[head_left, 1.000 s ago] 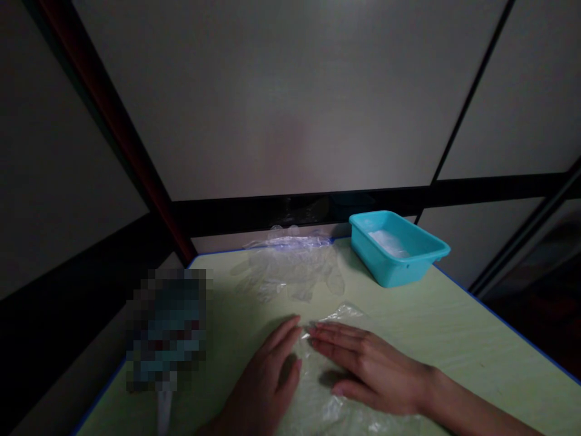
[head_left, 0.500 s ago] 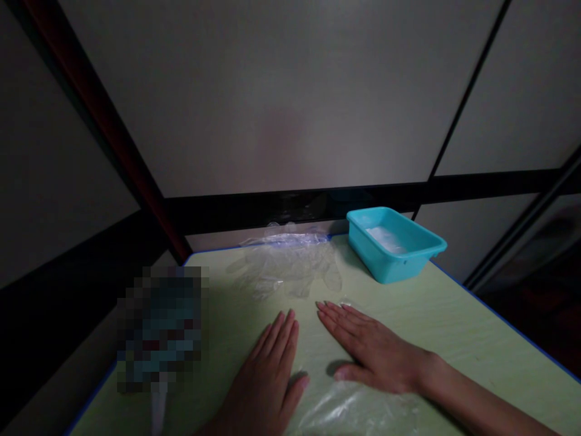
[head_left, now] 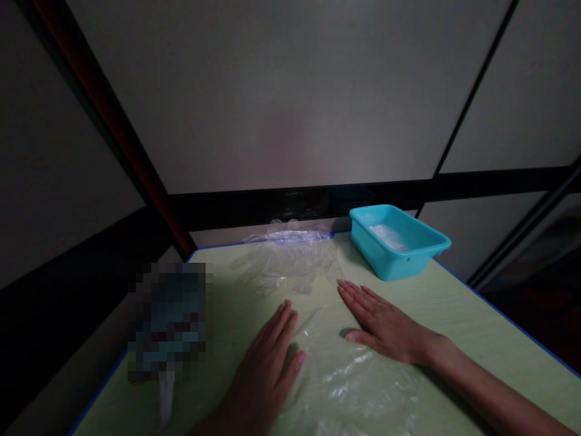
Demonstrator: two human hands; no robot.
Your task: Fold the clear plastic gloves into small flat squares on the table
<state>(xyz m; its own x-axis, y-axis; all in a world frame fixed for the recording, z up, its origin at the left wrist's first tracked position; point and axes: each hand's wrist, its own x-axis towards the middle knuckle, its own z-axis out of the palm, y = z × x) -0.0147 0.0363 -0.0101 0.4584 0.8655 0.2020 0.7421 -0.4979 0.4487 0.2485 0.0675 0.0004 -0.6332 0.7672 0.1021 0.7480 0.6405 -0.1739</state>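
Note:
A thin, wrinkled sheet of clear plastic (head_left: 349,381) lies spread on the table in front of me; its exact shape is hard to make out. My right hand (head_left: 385,324) rests flat over its far right part, fingers stretched and thumb apart. Along the left side of the plastic is my left hand (head_left: 263,369), fingers straight and thumb out, gripping nothing. Beyond both hands, at the far edge, several clear disposable plastic gloves (head_left: 290,257) lie in a loose, overlapping pile.
A turquoise plastic basin (head_left: 394,266) with something white inside stands at the far right corner. On the left is a pixelated item (head_left: 170,321) with a white strip below it. The pale green table (head_left: 472,339) has a blue edge and stands against cabinet panels (head_left: 290,109).
My right hand has slid forward and to the right, uncovering more of the clear plastic. My left hand has shifted slightly and tilted. The view has moved a little.

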